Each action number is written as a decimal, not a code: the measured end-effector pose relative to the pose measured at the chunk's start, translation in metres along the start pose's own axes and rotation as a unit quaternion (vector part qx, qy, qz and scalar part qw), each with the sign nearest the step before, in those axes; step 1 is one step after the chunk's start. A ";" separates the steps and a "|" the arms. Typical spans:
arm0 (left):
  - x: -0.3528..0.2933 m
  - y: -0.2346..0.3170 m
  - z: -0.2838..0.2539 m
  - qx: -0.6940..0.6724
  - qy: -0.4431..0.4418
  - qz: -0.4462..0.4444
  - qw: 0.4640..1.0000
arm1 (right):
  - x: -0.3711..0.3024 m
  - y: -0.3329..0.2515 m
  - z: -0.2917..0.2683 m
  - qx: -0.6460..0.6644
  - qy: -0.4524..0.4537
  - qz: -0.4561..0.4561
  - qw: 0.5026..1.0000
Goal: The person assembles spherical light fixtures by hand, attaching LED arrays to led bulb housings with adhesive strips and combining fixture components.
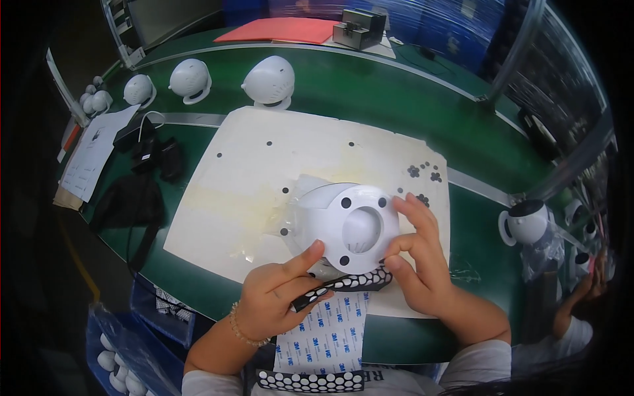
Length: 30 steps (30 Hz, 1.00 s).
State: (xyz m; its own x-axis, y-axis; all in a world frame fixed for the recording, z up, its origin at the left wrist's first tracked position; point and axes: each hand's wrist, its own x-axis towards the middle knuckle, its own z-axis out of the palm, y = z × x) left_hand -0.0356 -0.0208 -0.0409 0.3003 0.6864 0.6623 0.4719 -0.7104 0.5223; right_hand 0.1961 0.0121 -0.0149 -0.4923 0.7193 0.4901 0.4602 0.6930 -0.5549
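Note:
A white rounded device lies on the pale board with its ring-shaped base turned up. Three black round pads show on the base, among them an upper-left pad and a lower pad. My left hand grips a black sheet with round cut-outs, its backing liner hanging down toward me; the index finger stretches toward the device. My right hand pinches at the base's lower right, where a small dark pad shows by thumb and index finger. Its other fingers extend along the base's right side.
Loose black dots and a cluster of dots stick to the pale board. White devices stand along the back of the green table. Black adapters and papers lie left. Another person's hand shows at right.

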 end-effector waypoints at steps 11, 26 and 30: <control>0.001 0.001 -0.004 0.008 -0.039 0.010 0.999 | 0.001 0.002 0.001 0.020 -0.005 0.024 0.999; -0.001 0.005 -0.003 0.010 -0.037 -0.018 0.999 | -0.003 0.037 0.007 -0.183 0.080 -0.247 0.948; -0.001 0.002 0.001 0.021 -0.009 -0.010 1.000 | 0.001 0.038 0.004 -0.210 0.087 -0.262 0.938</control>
State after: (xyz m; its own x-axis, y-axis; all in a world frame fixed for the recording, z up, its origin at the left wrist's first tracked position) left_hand -0.0339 -0.0224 -0.0410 0.3053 0.7034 0.6418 0.5122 -0.6895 0.5121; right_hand 0.2100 0.0393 -0.0386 -0.6210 0.2456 0.7443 0.4569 0.8850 0.0891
